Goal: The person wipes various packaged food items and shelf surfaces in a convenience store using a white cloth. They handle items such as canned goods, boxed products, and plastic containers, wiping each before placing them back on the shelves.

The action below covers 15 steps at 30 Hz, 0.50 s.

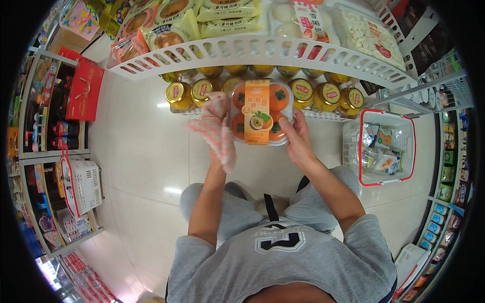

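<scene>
A clear plastic pack of orange persimmon-shaped sweets (258,113) with an orange paper band is in front of the lower shelf. My right hand (297,138) grips its right edge, thumb on top. A pink and white striped cloth (216,127) covers my left hand (217,151) at the pack's left side; the fingers are hidden beneath it, so their hold cannot be told. Behind the pack stand glass jars of yellow fruit with gold lids (302,91). Above them, a white slotted shelf basket (242,57) holds wrapped pastries (172,36) and boxed white sweets (286,22).
A white shopping basket with a red rim (350,142) holds several packets on the floor to the right. Another white basket (89,185) is at the left, beside stocked shelves (57,155). A red gift box (85,91) stands at the upper left. More shelves line the right.
</scene>
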Available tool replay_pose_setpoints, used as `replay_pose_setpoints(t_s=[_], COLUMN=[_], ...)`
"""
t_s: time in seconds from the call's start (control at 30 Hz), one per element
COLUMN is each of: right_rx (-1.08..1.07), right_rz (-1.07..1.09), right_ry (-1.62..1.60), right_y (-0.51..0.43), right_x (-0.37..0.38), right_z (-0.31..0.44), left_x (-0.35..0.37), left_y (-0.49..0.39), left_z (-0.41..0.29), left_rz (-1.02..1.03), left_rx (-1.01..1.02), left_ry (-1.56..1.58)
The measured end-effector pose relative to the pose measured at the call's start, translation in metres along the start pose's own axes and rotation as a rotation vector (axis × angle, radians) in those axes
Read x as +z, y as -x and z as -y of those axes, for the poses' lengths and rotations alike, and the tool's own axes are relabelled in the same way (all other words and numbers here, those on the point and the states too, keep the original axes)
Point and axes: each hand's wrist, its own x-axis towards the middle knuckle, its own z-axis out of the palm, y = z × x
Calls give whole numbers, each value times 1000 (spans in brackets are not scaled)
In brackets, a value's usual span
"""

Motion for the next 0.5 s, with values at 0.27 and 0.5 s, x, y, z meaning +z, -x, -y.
replay_pose_setpoints(t_s=[0.27, 0.5], right_rx=[42, 57], right_rz=[10, -9], right_ry=[-12, 18], right_y=[2, 3], right_x=[-4, -2], right_z=[6, 5], left_x=[-22, -24], left_y=[49, 46], left_z=[18, 21], left_rz=[-116, -203], left_rx=[-319, -407], left_ry=[-17, 438])
